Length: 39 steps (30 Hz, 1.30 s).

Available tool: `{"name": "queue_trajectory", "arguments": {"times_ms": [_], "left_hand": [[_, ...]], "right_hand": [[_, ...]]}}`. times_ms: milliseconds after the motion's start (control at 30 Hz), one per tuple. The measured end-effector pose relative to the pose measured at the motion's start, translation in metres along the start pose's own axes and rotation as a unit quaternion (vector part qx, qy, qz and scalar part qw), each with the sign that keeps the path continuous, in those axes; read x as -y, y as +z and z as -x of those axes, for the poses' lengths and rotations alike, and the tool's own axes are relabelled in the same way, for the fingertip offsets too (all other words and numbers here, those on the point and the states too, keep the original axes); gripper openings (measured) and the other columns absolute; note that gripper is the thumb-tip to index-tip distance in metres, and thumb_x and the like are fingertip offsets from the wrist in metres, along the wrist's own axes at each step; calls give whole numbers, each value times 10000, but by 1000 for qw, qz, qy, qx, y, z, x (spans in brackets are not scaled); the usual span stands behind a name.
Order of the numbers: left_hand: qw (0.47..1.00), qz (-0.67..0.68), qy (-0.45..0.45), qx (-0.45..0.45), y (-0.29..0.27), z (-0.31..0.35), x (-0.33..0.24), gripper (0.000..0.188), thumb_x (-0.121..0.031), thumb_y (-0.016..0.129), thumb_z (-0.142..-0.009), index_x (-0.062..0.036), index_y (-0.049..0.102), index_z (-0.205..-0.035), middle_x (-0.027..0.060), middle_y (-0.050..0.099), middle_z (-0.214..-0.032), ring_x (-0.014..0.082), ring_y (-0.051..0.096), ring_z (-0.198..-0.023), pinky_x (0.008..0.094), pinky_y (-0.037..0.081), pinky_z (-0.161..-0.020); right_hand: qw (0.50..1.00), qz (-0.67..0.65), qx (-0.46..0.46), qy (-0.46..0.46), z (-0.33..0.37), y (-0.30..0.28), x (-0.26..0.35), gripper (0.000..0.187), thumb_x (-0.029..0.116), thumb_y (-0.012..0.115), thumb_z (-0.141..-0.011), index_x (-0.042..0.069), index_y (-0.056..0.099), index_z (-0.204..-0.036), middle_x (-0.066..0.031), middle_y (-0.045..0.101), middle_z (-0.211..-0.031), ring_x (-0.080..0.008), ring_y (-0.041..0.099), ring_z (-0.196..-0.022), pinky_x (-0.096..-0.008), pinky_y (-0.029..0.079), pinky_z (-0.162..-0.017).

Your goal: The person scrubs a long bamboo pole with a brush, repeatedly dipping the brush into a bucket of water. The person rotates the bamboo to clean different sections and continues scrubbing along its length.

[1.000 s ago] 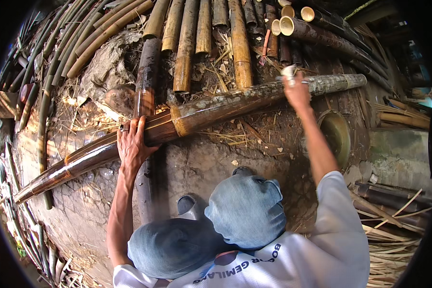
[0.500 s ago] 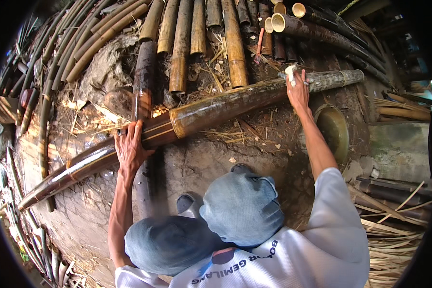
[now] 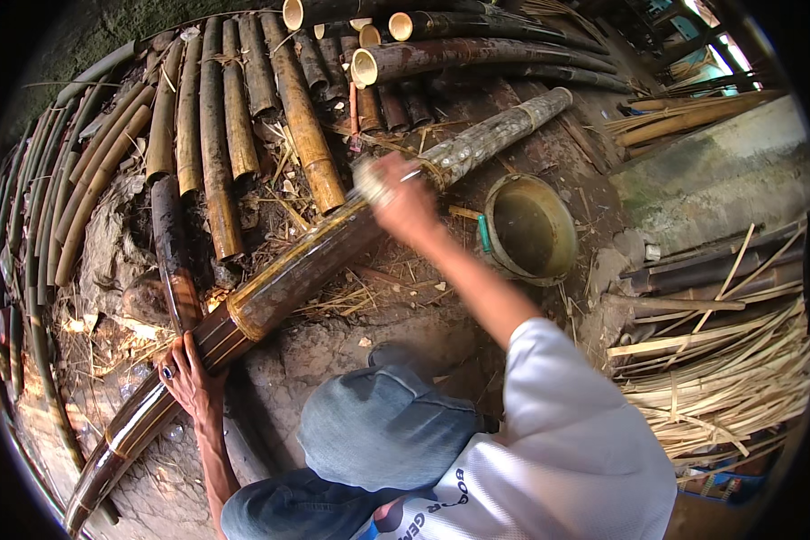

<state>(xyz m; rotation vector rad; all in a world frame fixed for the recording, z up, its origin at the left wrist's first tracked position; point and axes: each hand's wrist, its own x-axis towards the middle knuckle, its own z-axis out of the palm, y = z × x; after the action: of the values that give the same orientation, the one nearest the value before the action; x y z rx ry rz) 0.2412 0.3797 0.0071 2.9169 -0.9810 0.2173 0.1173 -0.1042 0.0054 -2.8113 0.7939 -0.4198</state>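
Observation:
A long, dark, wet bamboo pole (image 3: 310, 261) slants from the lower left up to the right; its far right stretch is mottled grey. Across its lower part lies my left hand (image 3: 192, 378), fingers spread over the dark wet surface and a ring on one of them. Farther up, my right hand (image 3: 403, 202) is closed around a pale wad (image 3: 372, 183), perhaps a cloth, pressed on the pole's upper side. Motion smears this hand and the wad. Under the pole, near my left hand, another bamboo piece (image 3: 173, 243) runs crosswise.
A round bucket (image 3: 564, 238) of murky water, with a green-handled thing (image 3: 483, 234) at its rim, stands right of the pole. Cut bamboo lengths (image 3: 214, 153) lie beyond it. Thin split strips (image 3: 720, 387) are heaped at the right, below a concrete ledge (image 3: 720, 171).
My right hand has slid the pale wad down the pole, toward my left hand. The view has shifted to the right, showing more of the bucket. My left hand stays on the pole.

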Motion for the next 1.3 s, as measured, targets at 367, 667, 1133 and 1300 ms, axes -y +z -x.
{"name": "queue_trajectory", "arguments": {"times_ms": [367, 667, 1133, 1300], "left_hand": [[987, -4, 28, 161, -25, -39, -8, 1332, -366, 973, -564, -192, 220, -1649, 91, 480, -1538, 349, 491, -1386, 604, 317, -1171], [990, 26, -27, 136, -10, -29, 1, 1097, -386, 948, -582, -160, 436, -1525, 86, 562, -1421, 314, 575, -1287, 616, 340, -1131], [985, 79, 18, 153, -18, -47, 19, 1081, -392, 950, -576, -104, 451, -1490, 144, 594, -1331, 348, 610, -1229, 591, 377, -1110], [992, 18, -29, 124, -6, -15, 10, 1112, -360, 944, -628, -170, 390, -1574, 113, 491, -1482, 337, 498, -1368, 581, 318, -1147]], "right_hand": [[943, -164, -7, -290, 74, 75, 230, 424, 292, 748, -813, 92, 744, -1187, -169, 659, -1352, -298, 607, -1264, -474, 505, -1064], [992, -33, 0, 122, -34, -12, -71, 515, 389, 606, -1022, 80, 571, -1433, -208, 643, -1260, -326, 724, -1022, -464, 617, -793], [997, -49, -18, -53, -11, 11, 19, 518, 205, 702, -947, 133, 564, -1441, -217, 639, -1353, -307, 692, -1128, -496, 568, -986], [989, -131, 61, 32, 0, 12, 68, 504, 199, 640, -959, 54, 552, -1433, -301, 584, -1395, -374, 649, -1210, -503, 569, -984]]}}
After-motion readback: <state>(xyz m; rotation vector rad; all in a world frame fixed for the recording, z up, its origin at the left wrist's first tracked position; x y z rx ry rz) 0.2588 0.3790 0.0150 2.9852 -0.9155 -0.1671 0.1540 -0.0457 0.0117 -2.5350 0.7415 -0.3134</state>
